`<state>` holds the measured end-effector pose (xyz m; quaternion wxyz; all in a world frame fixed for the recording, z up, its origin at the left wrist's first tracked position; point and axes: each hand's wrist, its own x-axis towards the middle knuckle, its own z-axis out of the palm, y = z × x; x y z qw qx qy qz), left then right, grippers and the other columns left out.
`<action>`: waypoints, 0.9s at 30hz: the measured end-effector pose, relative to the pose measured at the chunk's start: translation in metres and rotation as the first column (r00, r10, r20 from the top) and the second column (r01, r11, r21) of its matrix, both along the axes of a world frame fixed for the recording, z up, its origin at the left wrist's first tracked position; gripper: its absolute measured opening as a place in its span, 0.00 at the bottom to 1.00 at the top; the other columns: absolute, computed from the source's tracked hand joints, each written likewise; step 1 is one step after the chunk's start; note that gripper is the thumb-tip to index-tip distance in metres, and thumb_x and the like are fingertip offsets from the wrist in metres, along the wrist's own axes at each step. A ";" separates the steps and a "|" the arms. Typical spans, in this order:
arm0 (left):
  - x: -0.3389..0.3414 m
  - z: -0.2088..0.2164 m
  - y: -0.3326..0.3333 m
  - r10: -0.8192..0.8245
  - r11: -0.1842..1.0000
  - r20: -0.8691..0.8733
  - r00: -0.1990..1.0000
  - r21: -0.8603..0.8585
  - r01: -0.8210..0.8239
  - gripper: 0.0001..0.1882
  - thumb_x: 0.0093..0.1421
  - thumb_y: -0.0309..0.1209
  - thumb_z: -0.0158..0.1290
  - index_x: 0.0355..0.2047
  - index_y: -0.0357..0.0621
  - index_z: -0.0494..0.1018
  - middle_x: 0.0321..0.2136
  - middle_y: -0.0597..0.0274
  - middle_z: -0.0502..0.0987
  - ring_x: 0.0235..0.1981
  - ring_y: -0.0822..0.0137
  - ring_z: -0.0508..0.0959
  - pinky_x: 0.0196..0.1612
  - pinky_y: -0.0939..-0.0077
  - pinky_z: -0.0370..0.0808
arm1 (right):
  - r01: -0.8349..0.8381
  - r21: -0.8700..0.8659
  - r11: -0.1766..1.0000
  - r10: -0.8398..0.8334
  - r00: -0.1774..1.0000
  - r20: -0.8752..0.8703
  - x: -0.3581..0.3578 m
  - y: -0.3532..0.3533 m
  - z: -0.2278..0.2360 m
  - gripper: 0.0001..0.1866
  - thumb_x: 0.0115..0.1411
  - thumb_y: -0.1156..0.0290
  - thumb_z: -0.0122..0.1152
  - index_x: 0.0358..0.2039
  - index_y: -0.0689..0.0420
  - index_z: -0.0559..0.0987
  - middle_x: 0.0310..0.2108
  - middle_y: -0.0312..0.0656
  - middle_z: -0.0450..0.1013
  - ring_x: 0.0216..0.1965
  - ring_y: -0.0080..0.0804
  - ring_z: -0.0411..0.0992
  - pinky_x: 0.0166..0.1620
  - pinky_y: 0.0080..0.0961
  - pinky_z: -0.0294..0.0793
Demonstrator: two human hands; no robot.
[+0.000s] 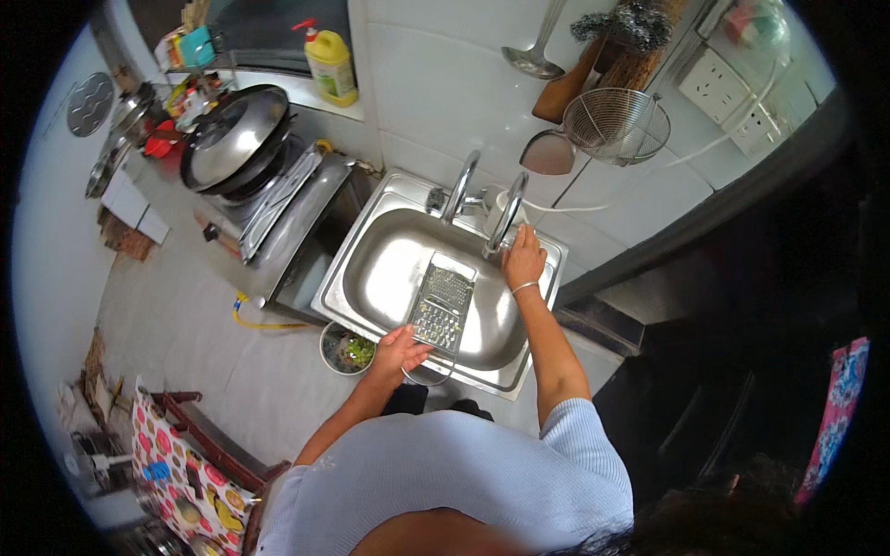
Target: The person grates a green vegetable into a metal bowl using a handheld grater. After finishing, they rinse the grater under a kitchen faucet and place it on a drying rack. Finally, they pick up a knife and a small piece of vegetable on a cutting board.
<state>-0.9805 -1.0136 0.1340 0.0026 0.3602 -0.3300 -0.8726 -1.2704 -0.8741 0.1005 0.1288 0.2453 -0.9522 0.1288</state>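
Observation:
My left hand (400, 353) grips the near end of a flat metal grater (445, 295), with fingers wrapped round its frame. Bits of green cling to the grater's holes. It is held tilted over the basin of a stainless steel sink (336, 295). At the sink's back right, my right hand (525, 259) has its fingers bent against the right-hand faucet (507, 215); the part under the fingers is hidden. A second curved faucet (459, 188) stands to its left. No water stream can be made out.
Left of the sink stands a stove with a lidded wok (236, 139). A bin (345, 352) with green scraps sits on the floor. A yellow pump bottle (331, 67) is on the sill. A ladle (533, 62) and a wire strainer (616, 125) hang on the wall.

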 end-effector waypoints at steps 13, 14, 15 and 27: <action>-0.083 0.012 -0.022 -0.127 0.992 0.162 0.979 0.023 0.125 0.19 0.60 0.39 0.47 0.43 0.35 0.61 0.35 0.53 0.68 0.37 0.60 0.76 0.33 0.76 0.77 | 0.165 0.095 0.982 -0.188 0.914 0.359 -0.015 -0.019 -0.027 0.38 0.51 0.66 0.54 0.60 0.60 0.51 0.63 0.47 0.42 0.62 0.40 0.46 0.52 0.44 0.59; -0.089 0.013 -0.019 -0.160 0.987 0.133 0.978 0.034 0.157 0.19 0.60 0.39 0.47 0.43 0.35 0.62 0.36 0.52 0.68 0.37 0.60 0.76 0.34 0.76 0.77 | 0.169 0.085 0.982 -0.189 0.901 0.392 -0.020 -0.020 -0.025 0.38 0.51 0.66 0.54 0.60 0.60 0.50 0.63 0.47 0.42 0.63 0.40 0.46 0.52 0.44 0.59; -0.094 0.014 -0.014 -0.195 0.980 0.103 0.975 0.046 0.191 0.19 0.60 0.40 0.47 0.43 0.35 0.62 0.36 0.52 0.68 0.36 0.60 0.76 0.34 0.76 0.77 | 0.175 0.075 0.982 -0.190 0.886 0.424 -0.026 -0.018 -0.023 0.39 0.52 0.65 0.55 0.61 0.60 0.50 0.63 0.47 0.41 0.63 0.40 0.46 0.52 0.45 0.59; -0.152 -0.012 0.006 -0.288 0.957 0.068 0.955 0.001 0.289 0.17 0.60 0.41 0.46 0.38 0.39 0.65 0.28 0.57 0.68 0.25 0.64 0.76 0.24 0.79 0.75 | -0.238 -0.568 0.788 0.523 0.745 0.413 0.099 0.030 0.012 0.22 0.56 0.67 0.54 0.50 0.62 0.68 0.55 0.51 0.61 0.58 0.46 0.57 0.58 0.34 0.57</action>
